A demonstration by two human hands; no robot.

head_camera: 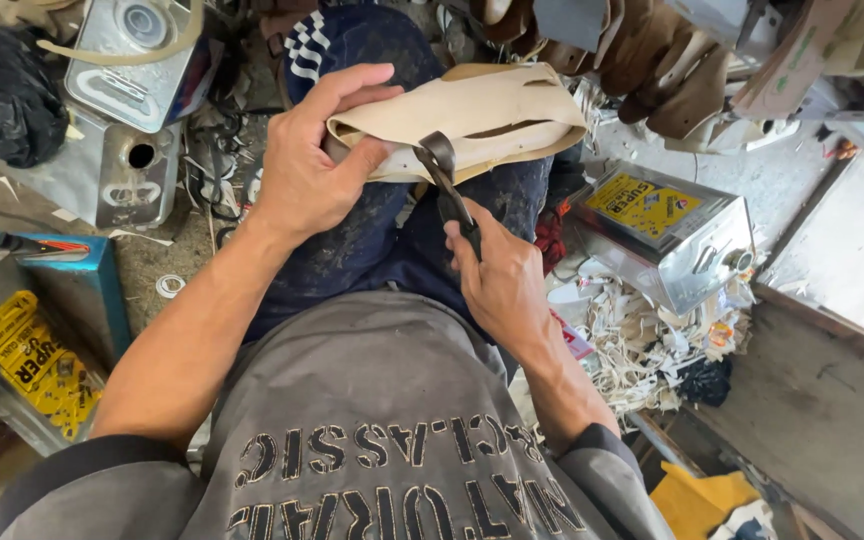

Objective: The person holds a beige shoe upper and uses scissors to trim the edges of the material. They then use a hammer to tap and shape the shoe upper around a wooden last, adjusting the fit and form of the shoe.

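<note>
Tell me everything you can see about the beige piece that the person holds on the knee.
The beige piece looks like soft leather or similar sheet, folded over a rounded form, with slits cut in its upper face. It lies across the knee, long side left to right. The left hand grips its left end; a dark tool in the right hand touches its lower edge.

Two hands: the left hand (304,165) and the right hand (497,278). One tan leather piece (497,115) and one dark tool (449,190). Four metal tins: one (667,232) at right, two (142,60) (112,175) at upper left, one (27,350) at lower left. One black bag (2,95). One heap of pale scraps (642,340). One yellow cloth (697,500).
</note>
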